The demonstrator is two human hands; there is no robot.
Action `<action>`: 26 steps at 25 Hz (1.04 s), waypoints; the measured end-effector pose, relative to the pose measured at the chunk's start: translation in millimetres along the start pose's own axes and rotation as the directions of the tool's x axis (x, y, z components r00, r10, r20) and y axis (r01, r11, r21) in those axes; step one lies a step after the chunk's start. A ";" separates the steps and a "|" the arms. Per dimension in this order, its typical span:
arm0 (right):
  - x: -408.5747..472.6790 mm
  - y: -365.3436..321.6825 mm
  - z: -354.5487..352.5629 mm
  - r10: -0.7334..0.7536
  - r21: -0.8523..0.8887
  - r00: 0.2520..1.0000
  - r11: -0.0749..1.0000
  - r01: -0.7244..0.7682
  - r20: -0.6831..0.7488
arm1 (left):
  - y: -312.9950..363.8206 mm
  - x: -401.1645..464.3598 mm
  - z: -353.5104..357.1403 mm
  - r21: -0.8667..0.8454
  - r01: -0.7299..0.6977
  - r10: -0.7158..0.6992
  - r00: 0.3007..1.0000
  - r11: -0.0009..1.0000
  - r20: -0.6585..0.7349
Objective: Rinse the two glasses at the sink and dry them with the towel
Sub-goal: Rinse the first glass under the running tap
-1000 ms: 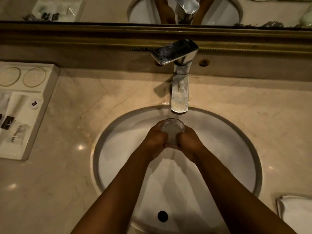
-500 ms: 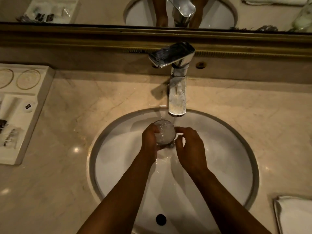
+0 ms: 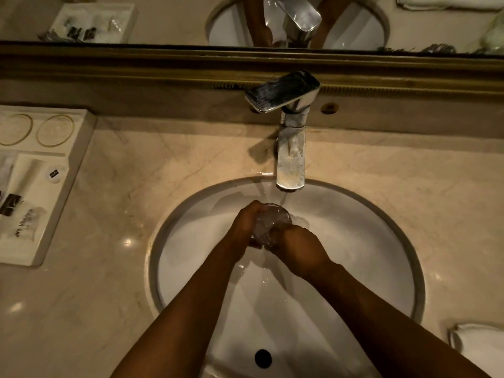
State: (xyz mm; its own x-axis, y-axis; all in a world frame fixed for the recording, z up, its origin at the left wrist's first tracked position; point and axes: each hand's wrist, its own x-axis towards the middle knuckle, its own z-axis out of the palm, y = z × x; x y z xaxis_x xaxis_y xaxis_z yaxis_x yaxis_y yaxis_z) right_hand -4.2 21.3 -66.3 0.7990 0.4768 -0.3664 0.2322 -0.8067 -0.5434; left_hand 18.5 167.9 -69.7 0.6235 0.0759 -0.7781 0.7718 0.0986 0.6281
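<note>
A clear glass (image 3: 271, 220) is held under the running water from the chrome faucet (image 3: 290, 156), over the white round sink (image 3: 381, 241). My left hand (image 3: 245, 225) grips the glass from its left side. My right hand (image 3: 296, 245) wraps round its lower right side, fingers curled on the glass. Water spills down into the basin below the glass. A folded white towel (image 3: 477, 347) lies on the counter at the lower right. Only one glass is in view.
A white amenity tray (image 3: 41, 170) with two round recesses and small packets sits on the marble counter at the left. A framed mirror (image 3: 163, 23) runs along the back. The overflow hole (image 3: 263, 358) is at the sink's near wall.
My right hand, which had lifted to the glass rim half a second ago, has come back down round the glass's lower right side. The glass stays under the stream.
</note>
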 end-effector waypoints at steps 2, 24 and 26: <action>-2.9 -6.4 0.4 -0.051 -0.002 0.993 0.999 0.052 -0.108 | -9.3 5.1 -3.3 -0.191 0.035 -0.033 0.999 0.981 0.011; 7.5 -0.8 -13.5 -0.413 -0.213 0.900 0.900 0.380 -0.141 | 9.8 28.2 -10.1 -0.037 0.316 -0.298 0.922 0.948 0.248; 2.7 -5.6 -9.6 -0.341 -0.199 0.915 0.933 0.301 -0.214 | 1.4 30.7 -9.1 -0.199 0.276 -0.221 0.940 0.940 0.260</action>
State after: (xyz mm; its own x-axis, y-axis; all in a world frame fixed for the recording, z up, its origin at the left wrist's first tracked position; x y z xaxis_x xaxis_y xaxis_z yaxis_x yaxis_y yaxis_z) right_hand 2.0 23.7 -57.0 0.7710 0.6368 0.0118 0.5674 -0.6784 -0.4667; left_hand 37.6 179.4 -92.7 0.4477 -0.2085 -0.8695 0.8732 0.3113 0.3749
